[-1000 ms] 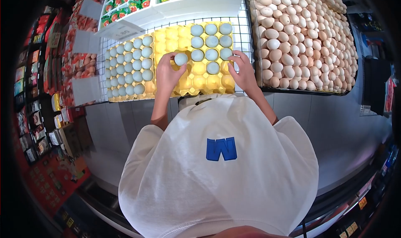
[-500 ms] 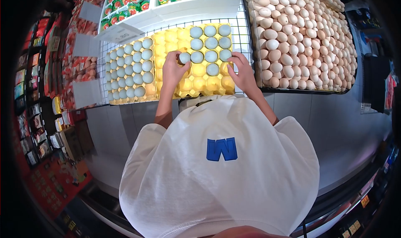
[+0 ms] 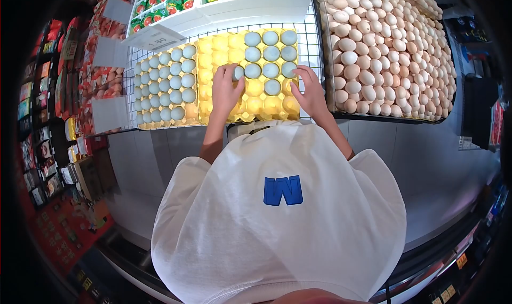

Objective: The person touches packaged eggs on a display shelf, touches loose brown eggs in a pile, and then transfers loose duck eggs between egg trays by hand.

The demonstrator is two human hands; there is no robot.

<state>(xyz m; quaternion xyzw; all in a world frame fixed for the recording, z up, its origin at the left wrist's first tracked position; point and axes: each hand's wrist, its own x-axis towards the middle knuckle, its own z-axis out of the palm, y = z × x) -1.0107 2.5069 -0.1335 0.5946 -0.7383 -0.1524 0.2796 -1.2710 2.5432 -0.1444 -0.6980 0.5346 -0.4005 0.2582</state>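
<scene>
A yellow egg tray [image 3: 218, 53] lies in front of me, with several blue-green eggs [image 3: 271, 53] in cups on its right half. My left hand [image 3: 228, 88] has its thumb and fingers around a blue-green egg [image 3: 238, 73] at the left end of the third row. Whether that egg rests in its cup, I cannot tell. My right hand [image 3: 309, 90] is at the tray's right edge, thumb and fingers apart. Its fingertips are beside or touching the rightmost egg [image 3: 288, 69] of the same row; no grip on it shows.
A second tray with blue-green eggs [image 3: 175, 82] adjoins on the left. Brown eggs [image 3: 368, 53] are heaped in a bin to the right. White boxes [image 3: 256, 8] of green-and-red wrapped items and a price card [image 3: 156, 39] stand behind, above a wire grid [image 3: 309, 48].
My left hand has shifted slightly to the right, with the egg at its fingers. My right hand stays almost where it was, by the rightmost egg.
</scene>
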